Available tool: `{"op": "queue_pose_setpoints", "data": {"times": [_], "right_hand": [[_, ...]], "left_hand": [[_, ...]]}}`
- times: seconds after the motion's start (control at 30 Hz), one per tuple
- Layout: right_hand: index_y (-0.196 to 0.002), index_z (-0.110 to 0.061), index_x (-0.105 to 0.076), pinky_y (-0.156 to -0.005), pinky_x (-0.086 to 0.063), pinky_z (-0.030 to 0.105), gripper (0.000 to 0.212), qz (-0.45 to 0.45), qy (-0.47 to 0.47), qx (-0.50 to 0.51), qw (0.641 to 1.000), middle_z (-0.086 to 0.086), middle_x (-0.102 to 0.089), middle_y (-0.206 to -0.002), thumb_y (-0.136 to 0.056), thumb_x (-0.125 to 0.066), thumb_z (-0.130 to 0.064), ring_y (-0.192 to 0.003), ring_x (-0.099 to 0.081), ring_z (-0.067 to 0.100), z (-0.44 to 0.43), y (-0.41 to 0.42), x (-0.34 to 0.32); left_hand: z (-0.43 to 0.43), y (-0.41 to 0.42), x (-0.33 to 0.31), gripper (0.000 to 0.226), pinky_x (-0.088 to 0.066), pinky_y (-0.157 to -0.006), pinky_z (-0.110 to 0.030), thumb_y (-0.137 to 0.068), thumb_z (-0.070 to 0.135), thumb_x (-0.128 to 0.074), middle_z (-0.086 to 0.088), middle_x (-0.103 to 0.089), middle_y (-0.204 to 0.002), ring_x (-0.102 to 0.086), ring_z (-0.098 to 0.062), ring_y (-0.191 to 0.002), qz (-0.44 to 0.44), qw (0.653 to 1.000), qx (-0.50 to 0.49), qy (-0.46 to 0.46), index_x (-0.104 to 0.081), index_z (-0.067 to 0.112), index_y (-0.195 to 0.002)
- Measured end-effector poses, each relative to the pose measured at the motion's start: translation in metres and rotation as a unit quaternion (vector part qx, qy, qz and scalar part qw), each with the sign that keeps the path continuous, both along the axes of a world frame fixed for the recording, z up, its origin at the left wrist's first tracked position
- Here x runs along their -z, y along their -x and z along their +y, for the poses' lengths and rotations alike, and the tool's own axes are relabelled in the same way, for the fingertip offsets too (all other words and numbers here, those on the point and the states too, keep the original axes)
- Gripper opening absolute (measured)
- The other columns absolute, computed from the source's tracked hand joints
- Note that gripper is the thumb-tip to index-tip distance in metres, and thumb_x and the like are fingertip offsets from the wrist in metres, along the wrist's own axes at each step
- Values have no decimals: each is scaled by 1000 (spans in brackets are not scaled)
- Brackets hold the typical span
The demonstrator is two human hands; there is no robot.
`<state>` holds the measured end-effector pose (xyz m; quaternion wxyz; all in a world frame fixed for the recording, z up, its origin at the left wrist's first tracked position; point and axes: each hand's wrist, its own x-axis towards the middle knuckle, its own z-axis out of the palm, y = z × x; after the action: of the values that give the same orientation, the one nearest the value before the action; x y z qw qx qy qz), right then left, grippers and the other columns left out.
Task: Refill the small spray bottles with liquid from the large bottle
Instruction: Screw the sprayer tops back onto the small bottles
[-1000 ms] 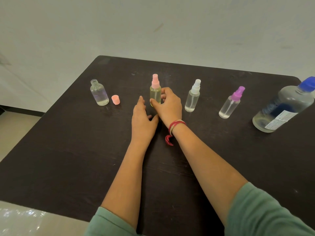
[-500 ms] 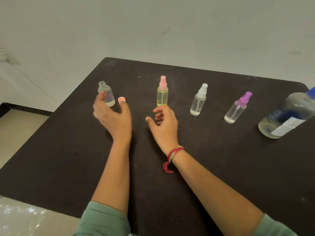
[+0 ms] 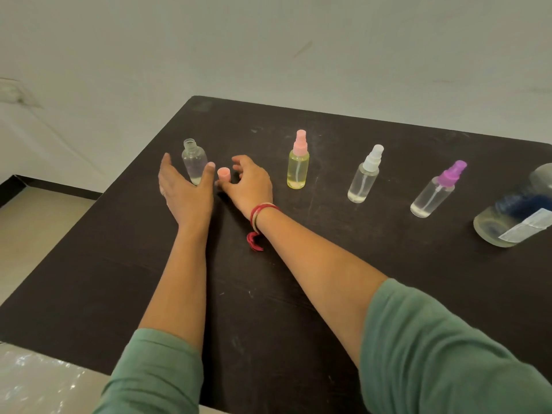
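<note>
The left hand (image 3: 185, 191) is at the centre left of the frame, stretched out flat with straight fingers and the thumb spread wide. It holds nothing. The open bottle (image 3: 194, 159) stands upright just behind it, seen between the thumb and the fingers, and the hand covers its lower part. I cannot tell if the hand touches the bottle. This bottle has no top, and only a little clear liquid is at its bottom.

Just right of it the pink cap (image 3: 224, 173) stands on the table (image 3: 268, 309). The right hand (image 3: 252, 185) is around the cap with half-curled fingers, the thumb tip at the base of the cap. If the fingers already pinch it, I cannot say.

Further right three spray bottles stand in a row, well apart from each other: the pink-top bottle (image 3: 298, 170), almost full of yellow liquid, the white-top bottle (image 3: 363, 179) and the purple-top bottle (image 3: 434, 194), both nearly empty. The large bottle (image 3: 512, 222) is at the right edge of the frame, partly cut off, with a white label and a low level of liquid.

A red bracelet (image 3: 260, 215) is on the right wrist. Both arms wear green sleeves (image 3: 448, 354).
</note>
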<state>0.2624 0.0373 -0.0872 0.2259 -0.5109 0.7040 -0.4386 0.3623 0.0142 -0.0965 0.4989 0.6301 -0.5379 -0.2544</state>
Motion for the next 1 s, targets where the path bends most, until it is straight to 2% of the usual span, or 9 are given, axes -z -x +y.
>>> {"op": "queue_pose_setpoints", "data": {"times": [0.07, 0.2, 0.27, 0.37, 0.43, 0.6, 0.77, 0.87, 1.0], "right_hand": [[-129, -20, -54, -90, -42, 32, 51, 31, -17, 5, 999, -3, -66, -118, -82, -71, -35, -115, -51, 22, -5, -2, 0], [-112, -25, -63, -77, -40, 29, 29, 44, -13, 26, 999, -5, -70, -104, -84, -69, -30, -105, -54, 21, -7, -3, -1], [-109, -23, -65, -80, -43, 29, 27, 31, -9, 22, 999, -4, -70, -102, -83, -70, -27, -103, -56, 20, -5, -2, 0], [-110, -18, -65, -90, -50, 40, 31, -7, 6, 25, 1000, -2, -70, -102, -81, -73, -23, -102, -60, 20, 4, 2, 0], [-111, -16, -65, -90, -51, 41, 33, -30, 14, 29, 999, -1, -70, -102, -80, -74, -20, -101, -61, 19, 15, 7, 0], [-106, -16, -66, -85, -55, 31, 29, -67, 36, 18, 997, -4, -70, -96, -79, -76, -17, -90, -64, 9, 53, 17, 0], [-99, -18, -68, -76, -53, 17, 23, -113, 54, 13, 992, -10, -69, -91, -78, -78, -19, -85, -65, 3, 101, 31, 0], [-96, -18, -67, -75, -54, 19, 21, -132, 73, 21, 988, -9, -69, -89, -77, -78, -20, -84, -65, 4, 121, 37, 4], [-96, -17, -66, -79, -55, 25, 21, -221, 107, 29, 969, -4, -69, -92, -79, -77, -13, -87, -67, 9, 131, 41, 2]], "left_hand": [[-1, 0, 1, 81, -26, -115, -38, -85, 44, -67, -2, -32, -154, -26, -21, -144, -5, 1000, 0, 0, -26, 17, -149], [-1, 0, 1, 79, -28, -115, -41, -86, 47, -65, -1, -36, -152, -30, -20, -141, -4, 1000, 4, 1, -28, 17, -149], [-1, -1, 2, 78, -29, -115, -42, -86, 48, -64, -1, -37, -151, -31, -20, -141, -4, 1000, 2, -3, -28, 18, -148], [-3, -1, 3, 78, -29, -114, -43, -86, 49, -63, 0, -38, -151, -32, -20, -140, -7, 1000, 5, -9, -28, 18, -148], [-4, -1, 4, 77, -29, -114, -45, -87, 49, -62, 0, -39, -150, -35, -20, -139, -14, 1000, 9, -13, -28, 18, -148], [-5, 1, 3, 67, -25, -114, -46, -92, 45, -56, 0, -45, -146, -40, -23, -135, -53, 998, 13, -25, -30, 18, -147], [-2, 1, -1, 52, -28, -112, -47, -94, 40, -56, -2, -52, -138, -48, -24, -128, -61, 998, 13, -29, -40, 18, -138], [3, 1, -5, 47, -30, -110, -45, -93, 38, -58, -2, -54, -133, -50, -24, -124, -53, 998, 11, -22, -44, 17, -132], [10, 0, -7, 48, -32, -109, -47, -91, 41, -61, -2, -54, -130, -51, -23, -121, -61, 997, 33, -33, -44, 16, -129]]}}
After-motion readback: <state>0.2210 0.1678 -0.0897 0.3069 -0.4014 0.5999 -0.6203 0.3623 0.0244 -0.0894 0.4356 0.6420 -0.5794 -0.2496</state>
